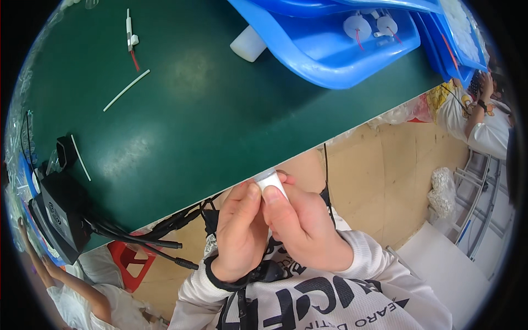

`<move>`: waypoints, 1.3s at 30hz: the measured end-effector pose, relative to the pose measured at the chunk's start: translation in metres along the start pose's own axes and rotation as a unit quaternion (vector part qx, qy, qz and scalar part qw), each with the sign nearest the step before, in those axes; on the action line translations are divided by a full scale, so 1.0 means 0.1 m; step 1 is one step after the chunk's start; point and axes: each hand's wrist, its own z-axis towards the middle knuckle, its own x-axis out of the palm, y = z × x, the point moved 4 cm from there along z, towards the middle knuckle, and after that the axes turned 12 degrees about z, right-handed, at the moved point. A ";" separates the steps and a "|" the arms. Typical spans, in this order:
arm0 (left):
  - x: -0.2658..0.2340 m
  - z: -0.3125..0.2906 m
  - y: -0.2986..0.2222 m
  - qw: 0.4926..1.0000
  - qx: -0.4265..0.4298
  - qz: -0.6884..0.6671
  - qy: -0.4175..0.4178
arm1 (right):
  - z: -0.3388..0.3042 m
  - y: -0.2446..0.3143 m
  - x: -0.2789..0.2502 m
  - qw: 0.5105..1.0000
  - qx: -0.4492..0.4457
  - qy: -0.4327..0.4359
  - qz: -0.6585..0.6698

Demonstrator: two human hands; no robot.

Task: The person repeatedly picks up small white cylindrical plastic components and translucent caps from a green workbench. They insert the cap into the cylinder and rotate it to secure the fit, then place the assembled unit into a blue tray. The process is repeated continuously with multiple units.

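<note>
Just beyond the near edge of the green table [187, 104], on my side of it, both my hands meet around a small white plastic piece [273, 182] with a greyish, translucent end. My left hand [240, 228] pinches its left side, thumb and fingers closed. My right hand [304, 226] presses its thumb onto the piece's face, with a fingertip showing behind it. Much of the piece is hidden by my fingers, so its exact kind does not show.
A blue bin [335, 71] at the upper right holds white round parts [357, 26] with red wires. Beside it lies a white cylinder [248, 44]. Farther left are a slim white part [130, 36] with red wire and a thin white tube [126, 91]. A black box [63, 212] trails cables. People sit nearby.
</note>
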 end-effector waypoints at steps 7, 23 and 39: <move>0.06 -0.01 -0.08 0.999 -0.023 0.012 -0.043 | 0.00 0.07 -0.01 0.998 0.051 0.013 0.027; 0.01 -0.01 0.01 0.999 -0.011 -0.019 -0.034 | 0.06 -0.01 0.01 0.986 0.082 0.041 0.138; -0.11 -0.01 -0.11 0.972 0.083 0.201 -0.091 | 0.11 -0.42 0.06 0.956 -0.009 0.102 0.275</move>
